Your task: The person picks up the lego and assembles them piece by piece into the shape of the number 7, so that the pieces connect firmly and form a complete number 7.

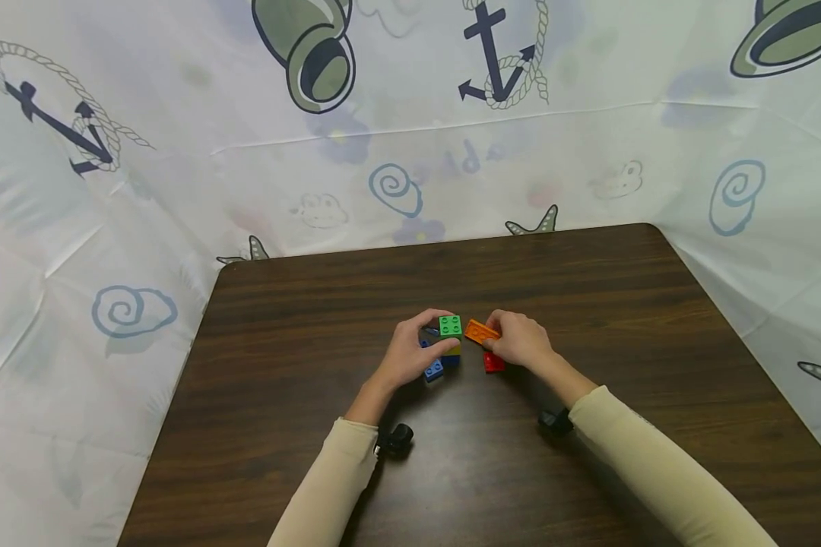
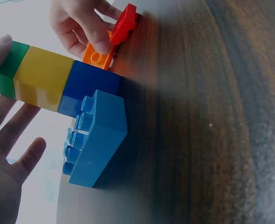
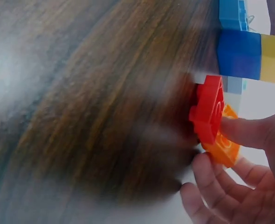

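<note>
A stack of toy bricks stands upright on the table: green (image 1: 450,327) on top, yellow (image 2: 44,77) in the middle, dark blue (image 2: 88,88) at the bottom. My left hand (image 1: 407,352) grips the green brick between thumb and fingers. Just right of the stack, my right hand (image 1: 522,339) pinches an orange brick (image 1: 480,331) by its right end. A red brick (image 1: 494,362) lies studs down beneath those fingers, overlapping the orange one in the right wrist view. Beside the stack, under the left hand, a light blue brick (image 2: 105,140) lies with its studs facing sideways.
Another small blue piece (image 1: 432,331) shows behind the stack, partly hidden by the left hand. The dark wooden table (image 1: 280,425) has its far edge against a white printed curtain (image 1: 260,167). Each wrist wears a black camera.
</note>
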`<act>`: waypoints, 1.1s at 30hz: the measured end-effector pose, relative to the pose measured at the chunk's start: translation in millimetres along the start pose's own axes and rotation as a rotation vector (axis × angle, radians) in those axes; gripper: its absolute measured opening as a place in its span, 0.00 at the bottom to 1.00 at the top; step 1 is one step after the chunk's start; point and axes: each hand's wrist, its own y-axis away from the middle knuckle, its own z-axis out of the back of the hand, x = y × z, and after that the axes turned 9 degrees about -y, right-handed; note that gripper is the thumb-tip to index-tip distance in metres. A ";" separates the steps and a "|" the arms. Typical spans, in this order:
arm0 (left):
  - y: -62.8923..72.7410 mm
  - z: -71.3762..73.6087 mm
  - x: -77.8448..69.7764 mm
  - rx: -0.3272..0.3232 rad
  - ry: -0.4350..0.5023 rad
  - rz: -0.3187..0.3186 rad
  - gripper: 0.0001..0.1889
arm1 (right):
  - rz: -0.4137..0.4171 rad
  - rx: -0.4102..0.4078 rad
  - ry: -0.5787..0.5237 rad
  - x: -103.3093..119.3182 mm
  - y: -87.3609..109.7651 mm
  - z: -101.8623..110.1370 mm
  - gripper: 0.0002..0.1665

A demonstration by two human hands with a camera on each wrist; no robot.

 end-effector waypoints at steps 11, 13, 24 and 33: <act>0.6 -1.3 1.5 -0.031 0.016 0.015 0.20 | -0.016 -0.030 -0.341 -13.7 -5.6 6.8 0.14; 0.6 -2.1 2.1 -0.040 0.029 0.019 0.20 | -0.031 -0.006 -0.462 -13.4 -5.8 8.3 0.14; 2.5 -0.8 -11.8 -0.058 0.077 0.001 0.19 | -0.172 0.170 -0.989 -8.8 -4.6 19.9 0.24; 4.6 6.1 -30.3 -0.058 0.085 -0.004 0.18 | -0.084 0.240 -1.132 -5.6 -1.5 27.7 0.26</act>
